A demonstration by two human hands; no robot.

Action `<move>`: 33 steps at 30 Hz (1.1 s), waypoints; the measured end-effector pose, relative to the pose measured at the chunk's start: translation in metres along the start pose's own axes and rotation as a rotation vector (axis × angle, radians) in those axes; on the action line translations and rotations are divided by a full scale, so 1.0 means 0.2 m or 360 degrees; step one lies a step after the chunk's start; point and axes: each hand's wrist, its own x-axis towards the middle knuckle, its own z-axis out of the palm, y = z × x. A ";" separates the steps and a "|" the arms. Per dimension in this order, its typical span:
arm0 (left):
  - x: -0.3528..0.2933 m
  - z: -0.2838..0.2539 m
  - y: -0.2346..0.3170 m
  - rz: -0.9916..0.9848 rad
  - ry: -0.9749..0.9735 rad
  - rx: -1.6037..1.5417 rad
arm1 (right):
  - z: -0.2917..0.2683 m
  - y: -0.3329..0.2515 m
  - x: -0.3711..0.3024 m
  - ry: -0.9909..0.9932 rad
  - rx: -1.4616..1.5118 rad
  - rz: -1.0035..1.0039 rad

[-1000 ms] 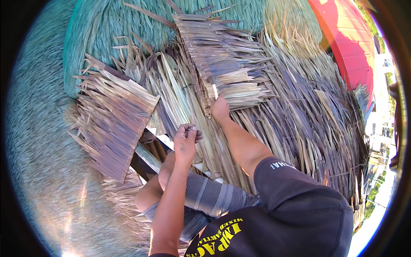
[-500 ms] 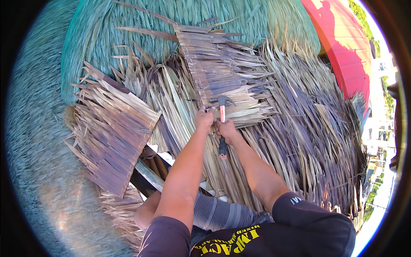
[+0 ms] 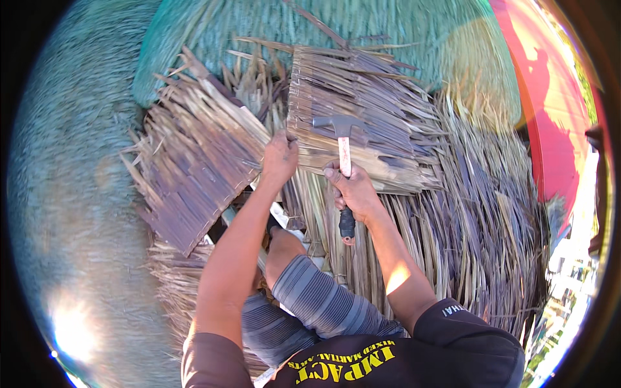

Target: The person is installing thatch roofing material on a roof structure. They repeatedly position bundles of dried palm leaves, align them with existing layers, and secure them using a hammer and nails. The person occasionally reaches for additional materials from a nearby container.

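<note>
Thatch panel (image 3: 369, 97), the upper one, lies just beyond both hands, its stitched edge running away from the left grip (image 3: 280, 158) and its loose leaf ends spreading to the right, past the right grip (image 3: 356, 191). The left grip is curled at the panel's near corner; whether it pinches the edge I cannot tell. The right grip is closed around the handle of a hammer (image 3: 344, 152), whose head points away from the person, over the panel, while the dark-wrapped butt hangs out below the fist. Half a second ago the two hands met at that corner; now they are apart, the left gone leftward and the right drawn back toward the body. The panel's corner now sits nearer the second panel (image 3: 200, 145), which lies just left of the left grip; the gap between them was wider. Right of the right grip spreads laid thatch (image 3: 479, 239); well beyond both grips is green netting (image 3: 310, 26).
</note>
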 end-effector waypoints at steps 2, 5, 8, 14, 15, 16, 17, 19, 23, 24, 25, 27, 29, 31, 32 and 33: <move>-0.07 -0.32 -0.05 0.0257 0.0039 0.0177 | 0.11 -0.09 -0.03 0.0011 -0.0213 -0.0172; -0.36 -0.84 -0.14 0.0477 0.0107 0.0504 | 0.24 -0.24 -0.05 0.0065 -0.0699 -0.0604; -0.69 -1.23 -0.25 0.0664 0.0330 0.0814 | 0.41 -0.39 -0.07 0.0028 -0.0899 -0.0945; -1.25 -1.61 -0.47 0.0909 0.0273 0.1146 | 0.86 -0.40 0.00 -0.0152 -0.1249 -0.1092; -1.32 -1.63 -0.51 0.0925 0.0252 0.1155 | 0.92 -0.33 0.06 -0.0183 -0.1174 -0.1110; -1.38 -1.66 -0.55 0.0937 0.0231 0.1164 | 0.96 -0.27 0.12 -0.0138 -0.1143 -0.0980; -1.45 -1.68 -0.59 0.0917 0.0198 0.1163 | 0.98 -0.19 0.20 -0.0138 -0.1083 -0.0903; -1.55 -1.69 -0.67 0.0819 0.0124 0.1197 | 0.99 0.02 0.33 -0.0114 -0.0938 -0.0672; -1.62 -1.66 -0.87 0.0558 0.0111 0.1252 | 0.96 0.46 0.52 -0.0109 -0.0717 -0.0228; -1.63 -1.64 -0.91 0.0408 0.0180 0.1284 | 0.96 0.56 0.54 -0.0136 -0.0690 -0.0145; -1.64 -1.62 -0.93 0.0248 0.0244 0.1307 | 0.98 0.65 0.55 -0.0116 -0.0655 -0.0087; -1.64 -1.55 -0.94 0.0109 0.0609 0.1272 | 1.02 0.75 0.57 -0.0075 -0.0480 -0.0073; -1.66 -1.40 -0.90 -0.0221 0.1016 0.1133 | 1.10 0.78 0.57 0.0012 -0.0405 -0.0124; -1.59 -1.26 -0.86 -0.1017 0.0802 -0.0695 | 1.20 0.78 0.54 0.0035 -0.0330 -0.0168; -1.53 -1.19 -0.85 -0.1443 0.0452 -0.1881 | 1.25 0.76 0.51 0.0007 -0.0291 -0.0197; -1.44 -1.12 -0.84 -0.1403 0.0505 -0.2047 | 1.29 0.74 0.48 -0.0027 -0.0259 -0.0231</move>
